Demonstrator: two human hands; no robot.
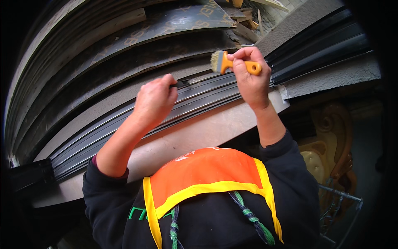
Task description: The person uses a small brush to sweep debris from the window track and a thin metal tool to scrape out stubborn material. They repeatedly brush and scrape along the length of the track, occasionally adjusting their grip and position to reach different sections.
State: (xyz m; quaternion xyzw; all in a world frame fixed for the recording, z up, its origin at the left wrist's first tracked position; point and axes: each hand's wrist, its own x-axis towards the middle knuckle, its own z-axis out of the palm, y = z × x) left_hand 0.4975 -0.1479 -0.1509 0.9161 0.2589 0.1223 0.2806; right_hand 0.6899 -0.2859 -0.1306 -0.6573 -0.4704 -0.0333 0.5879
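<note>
A flat paintbrush (224, 62) with an orange handle, pale bristles and a grey ferrule is held in my right hand (254, 79). It is raised over the dark metal sliding-window track (199, 90), its bristles pointing left. My left hand (157, 101) is closed on a small dark tool (180, 84), whose tip is at the track's outer rail. Most of that tool is hidden in the fist, so its kind is unclear. Pale debris lies on the rail by the tip. Along the near side of the track runs a light window sill (199, 129).
Beyond a rough outer ledge (90, 124) lie stacked plywood panels (174, 23) bearing printing, with broken wood pieces (248, 23) behind. Dark frame profiles (317, 40) stand at the right. Below them are a carved wooden chair (342, 146) and a metal rack (340, 193).
</note>
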